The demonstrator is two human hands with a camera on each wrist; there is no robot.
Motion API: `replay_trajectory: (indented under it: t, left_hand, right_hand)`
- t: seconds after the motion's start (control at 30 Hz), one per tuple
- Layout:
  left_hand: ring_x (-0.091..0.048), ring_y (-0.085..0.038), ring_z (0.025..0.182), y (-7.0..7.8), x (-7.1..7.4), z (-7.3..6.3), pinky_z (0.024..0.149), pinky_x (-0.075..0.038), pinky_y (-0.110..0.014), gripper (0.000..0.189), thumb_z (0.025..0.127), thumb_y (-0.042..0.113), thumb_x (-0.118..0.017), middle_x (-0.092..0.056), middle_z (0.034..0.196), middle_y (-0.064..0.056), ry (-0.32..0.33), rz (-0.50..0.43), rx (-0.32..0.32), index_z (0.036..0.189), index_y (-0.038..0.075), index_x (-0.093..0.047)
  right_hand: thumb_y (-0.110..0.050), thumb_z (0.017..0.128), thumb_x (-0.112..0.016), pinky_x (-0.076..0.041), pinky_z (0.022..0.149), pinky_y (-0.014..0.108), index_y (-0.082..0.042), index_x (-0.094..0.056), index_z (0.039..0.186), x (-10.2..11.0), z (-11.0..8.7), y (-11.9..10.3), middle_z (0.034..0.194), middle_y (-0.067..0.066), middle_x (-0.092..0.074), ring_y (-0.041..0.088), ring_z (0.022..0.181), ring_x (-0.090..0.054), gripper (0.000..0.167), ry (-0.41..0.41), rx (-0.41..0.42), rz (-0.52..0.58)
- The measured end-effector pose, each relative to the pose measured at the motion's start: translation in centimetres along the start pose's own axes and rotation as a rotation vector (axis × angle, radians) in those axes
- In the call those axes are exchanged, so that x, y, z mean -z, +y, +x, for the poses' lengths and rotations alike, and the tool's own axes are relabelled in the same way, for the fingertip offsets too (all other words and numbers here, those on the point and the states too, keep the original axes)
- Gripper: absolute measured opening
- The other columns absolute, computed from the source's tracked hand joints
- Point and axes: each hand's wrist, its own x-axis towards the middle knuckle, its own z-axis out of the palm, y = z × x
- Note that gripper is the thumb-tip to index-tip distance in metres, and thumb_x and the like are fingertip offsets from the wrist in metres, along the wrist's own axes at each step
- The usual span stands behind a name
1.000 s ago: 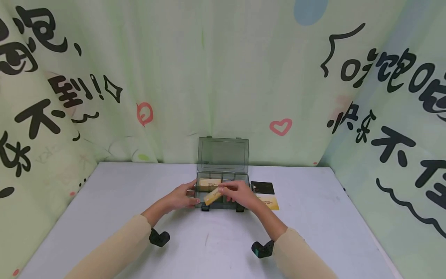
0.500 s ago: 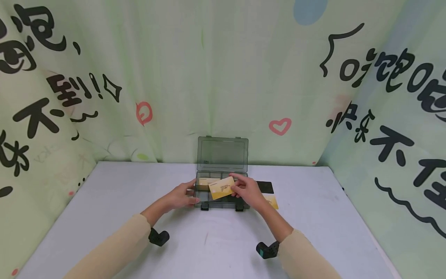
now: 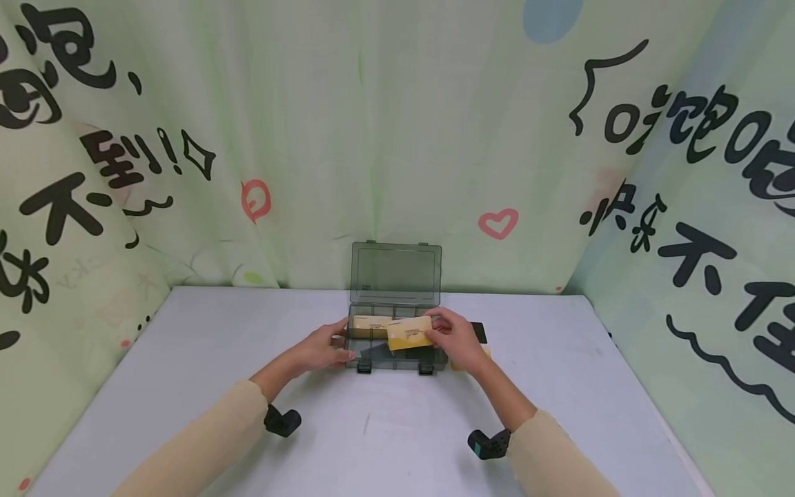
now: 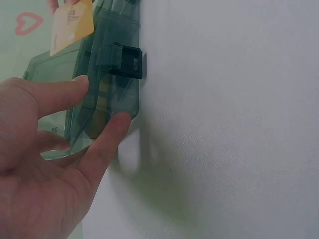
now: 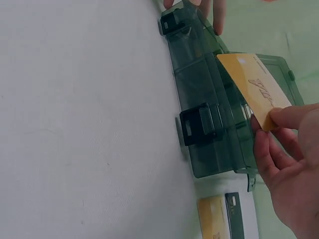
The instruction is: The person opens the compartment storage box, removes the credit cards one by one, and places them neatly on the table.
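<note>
A see-through grey-green compartment box stands on the table with its lid raised at the back. My right hand pinches a yellow-and-white card by its right end, thumb on the printed face, and holds it tilted over the box. At the box's left side rests my left hand. Its fingers are spread, and in the left wrist view one fingertip touches the front corner. A stack of yellow cards fills the rear left compartment. The held card hides part of the middle compartments.
Right of the box, a yellow card and a black card lie on the white table, partly behind the right hand in the head view. Two dark latches stick out from the box's front. A printed curtain hangs behind.
My right hand has moved right with the pinched card, which has turned from a steep slant to nearly level, its printed face showing. The left hand has stayed at the box's side.
</note>
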Motion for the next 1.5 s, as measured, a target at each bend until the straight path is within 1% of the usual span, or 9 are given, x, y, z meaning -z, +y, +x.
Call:
replay_trajectory:
  t: [0.03, 0.17, 0.33, 0.5, 0.73, 0.87, 1.0, 1.27, 1.5]
  left_hand:
    - [-0.056, -0.03, 0.124, 0.0, 0.0, 0.0, 0.085, -0.057, -0.035, 0.085, 0.089, 0.01, -0.069, -0.04, 0.149, -0.024, -0.002, -0.001, 0.001, 0.156, 0.012, -0.017]
    - [-0.06, -0.027, 0.118, 0.1, 0.0, 0.0, 0.084, -0.057, -0.035, 0.085, 0.089, 0.01, -0.069, -0.04, 0.149, -0.024, -0.003, -0.001, 0.009, 0.156, 0.012, -0.017]
    - [-0.056, -0.029, 0.124, 0.0, 0.0, 0.1, 0.085, -0.057, -0.035, 0.085, 0.089, 0.01, -0.069, -0.039, 0.15, -0.023, -0.007, -0.001, 0.01, 0.156, 0.012, -0.016]
    - [-0.049, -0.033, 0.132, 0.2, 0.0, 0.0, 0.087, -0.057, -0.035, 0.085, 0.089, 0.01, -0.068, -0.037, 0.151, -0.023, -0.009, -0.002, 0.022, 0.156, 0.013, -0.016]
    - [-0.051, -0.032, 0.129, 0.2, 0.0, 0.0, 0.086, -0.057, -0.034, 0.085, 0.089, 0.01, -0.068, -0.039, 0.15, -0.023, -0.007, 0.008, 0.024, 0.156, 0.013, -0.016]
    - [-0.05, -0.032, 0.13, 0.2, 0.0, 0.1, 0.085, -0.057, -0.034, 0.085, 0.089, 0.01, -0.068, -0.04, 0.149, -0.022, -0.005, 0.01, 0.022, 0.156, 0.013, -0.016]
    - [-0.047, -0.034, 0.133, 0.2, 0.1, -0.1, 0.086, -0.057, -0.035, 0.085, 0.09, 0.01, -0.068, -0.038, 0.15, -0.023, -0.014, 0.006, 0.017, 0.156, 0.011, -0.015]
    - [-0.047, -0.034, 0.133, 0.2, 0.1, 0.0, 0.087, -0.057, -0.035, 0.085, 0.09, 0.009, -0.067, -0.037, 0.151, -0.023, -0.022, 0.015, 0.02, 0.156, 0.011, -0.014]
    - [-0.05, -0.032, 0.13, 0.3, 0.0, -0.1, 0.087, -0.057, -0.035, 0.085, 0.089, 0.01, -0.068, -0.04, 0.15, -0.021, -0.008, 0.004, 0.021, 0.156, 0.013, -0.016]
  right_hand:
    - [0.0, 0.089, -0.065, -0.059, 0.073, 0.04, -0.005, -0.06, 0.121, 0.2, -0.1, 0.0, 0.094, 0.016, -0.066, 0.019, 0.08, -0.065, 0.033, 0.0, -0.007, 0.002]
    - [-0.002, 0.091, -0.063, -0.059, 0.077, 0.037, -0.008, -0.059, 0.126, 1.0, -0.4, 0.1, 0.097, 0.015, -0.066, 0.021, 0.087, -0.065, 0.036, 0.014, -0.038, -0.015]
    - [-0.003, 0.091, -0.063, -0.059, 0.082, 0.033, -0.012, -0.06, 0.124, 1.9, -0.8, 0.6, 0.099, 0.014, -0.067, 0.021, 0.09, -0.065, 0.033, 0.036, -0.064, -0.036]
    - [-0.003, 0.091, -0.064, -0.058, 0.081, 0.028, -0.011, -0.06, 0.121, 3.1, -1.1, 1.1, 0.097, 0.014, -0.066, 0.021, 0.089, -0.064, 0.031, 0.051, -0.065, -0.046]
    - [-0.007, 0.093, -0.062, -0.052, 0.079, 0.022, -0.012, -0.06, 0.121, 4.5, -1.6, 1.9, 0.098, 0.014, -0.067, 0.02, 0.089, -0.062, 0.029, 0.078, -0.088, -0.082]
    - [-0.007, 0.093, -0.062, -0.051, 0.078, 0.021, -0.011, -0.06, 0.121, 5.1, -1.9, 2.2, 0.097, 0.013, -0.067, 0.02, 0.088, -0.061, 0.028, 0.093, -0.101, -0.098]
    - [-0.007, 0.093, -0.062, -0.051, 0.078, 0.023, -0.012, -0.06, 0.121, 5.8, -2.1, 2.4, 0.098, 0.013, -0.067, 0.021, 0.089, -0.061, 0.028, 0.102, -0.115, -0.103]
    - [-0.006, 0.094, -0.061, -0.05, 0.083, 0.027, -0.012, -0.059, 0.122, 6.9, -2.4, 3.3, 0.1, 0.013, -0.065, 0.022, 0.093, -0.059, 0.029, 0.108, -0.13, -0.135]
    - [-0.007, 0.094, -0.06, -0.048, 0.078, 0.022, -0.01, -0.058, 0.123, 8.1, -2.8, 3.9, 0.102, 0.015, -0.064, 0.024, 0.096, -0.057, 0.029, 0.121, -0.149, -0.162]
